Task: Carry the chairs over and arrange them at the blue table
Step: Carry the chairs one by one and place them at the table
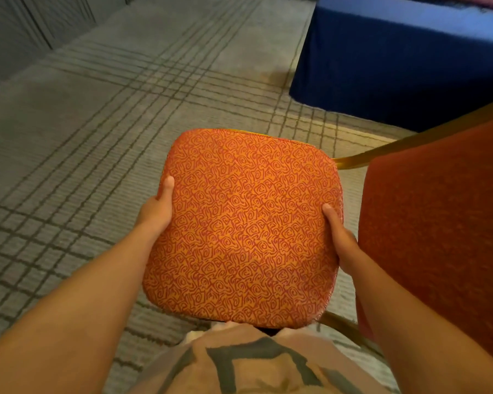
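Both hands grip the chair (245, 223) by its seat: L hand (157, 207) curled round the left edge, R hand (339, 240) round the right, thumbs on top. Chair is over the grey carpet (97, 123), near the blue table (396, 66) but apart from it. Red panel (439, 223) at right is prob. its backrest, w/ gold frame (353, 160) beside it.

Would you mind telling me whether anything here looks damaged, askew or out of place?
Nothing stands out. The left hand and right hand grip the chair by its seat edges, and its fabric looks intact. The blue table has its cloth hanging straight.
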Motion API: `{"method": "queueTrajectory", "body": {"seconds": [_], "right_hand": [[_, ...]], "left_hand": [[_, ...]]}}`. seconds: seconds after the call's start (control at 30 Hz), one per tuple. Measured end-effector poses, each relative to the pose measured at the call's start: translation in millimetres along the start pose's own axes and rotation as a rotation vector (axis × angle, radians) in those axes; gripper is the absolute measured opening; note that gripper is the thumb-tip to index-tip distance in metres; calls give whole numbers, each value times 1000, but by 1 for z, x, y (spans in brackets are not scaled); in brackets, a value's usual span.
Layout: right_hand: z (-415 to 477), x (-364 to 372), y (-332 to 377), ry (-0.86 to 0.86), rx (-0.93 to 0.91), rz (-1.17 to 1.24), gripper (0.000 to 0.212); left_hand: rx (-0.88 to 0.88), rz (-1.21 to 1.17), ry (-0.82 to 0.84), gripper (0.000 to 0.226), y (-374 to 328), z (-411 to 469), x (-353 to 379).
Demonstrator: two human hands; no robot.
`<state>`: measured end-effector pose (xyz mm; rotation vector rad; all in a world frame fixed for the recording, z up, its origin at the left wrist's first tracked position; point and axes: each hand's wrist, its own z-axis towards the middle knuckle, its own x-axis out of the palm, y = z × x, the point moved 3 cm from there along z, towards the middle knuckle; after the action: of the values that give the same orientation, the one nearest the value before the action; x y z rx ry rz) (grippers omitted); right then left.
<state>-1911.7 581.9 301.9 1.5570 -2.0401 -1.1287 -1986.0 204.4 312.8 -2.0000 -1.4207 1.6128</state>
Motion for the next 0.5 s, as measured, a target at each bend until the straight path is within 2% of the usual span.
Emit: {"method": "queueTrajectory", "body": {"seconds": [0.07, 0.3, 0.33, 0.43, 0.5], "right_hand": [[23, 18, 34, -12, -6, 9, 80], [129, 69, 110, -3, 30, -7, 79], [147, 78, 122, 1, 35, -13, 82], [212, 102, 165, 17, 35, -23, 112], [256, 113, 201, 33, 53, -25, 124]], "left_hand": [[11, 6, -6, 93, -30, 39, -7], [-68, -4, 53, 93, -81, 164, 20], [-75, -14, 58, 93, -89, 183, 26], [-84, -19, 66, 95, -129, 250, 34], [-74, -27, 68, 95, -165, 292, 37]]}}
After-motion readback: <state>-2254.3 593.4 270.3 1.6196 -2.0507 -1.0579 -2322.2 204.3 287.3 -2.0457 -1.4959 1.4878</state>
